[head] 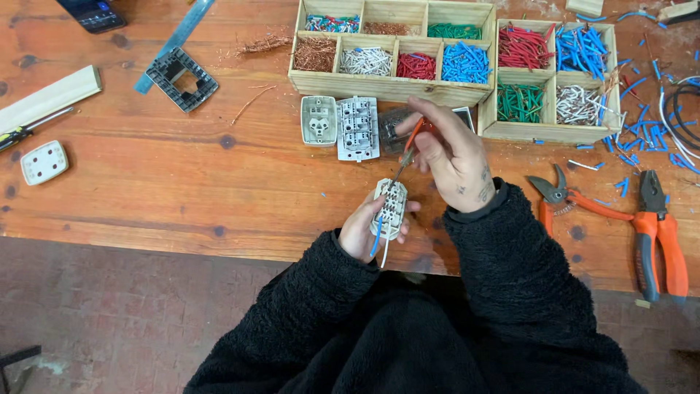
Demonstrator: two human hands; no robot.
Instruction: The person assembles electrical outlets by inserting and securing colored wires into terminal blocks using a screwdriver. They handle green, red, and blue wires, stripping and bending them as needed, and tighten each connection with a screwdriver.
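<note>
My left hand holds a small white socket insert over the near table edge, with a blue wire and a white wire hanging from its underside. My right hand grips an orange-handled screwdriver whose thin shaft slants down onto the top of the insert. Just beyond my hands lie two more white socket parts side by side on the wooden table.
Two wooden compartment trays at the back hold sorted wire pieces in several colours. Orange-handled cutters and pliers lie right. At left: black frame, metal ruler, white socket cover, wood strip, another screwdriver.
</note>
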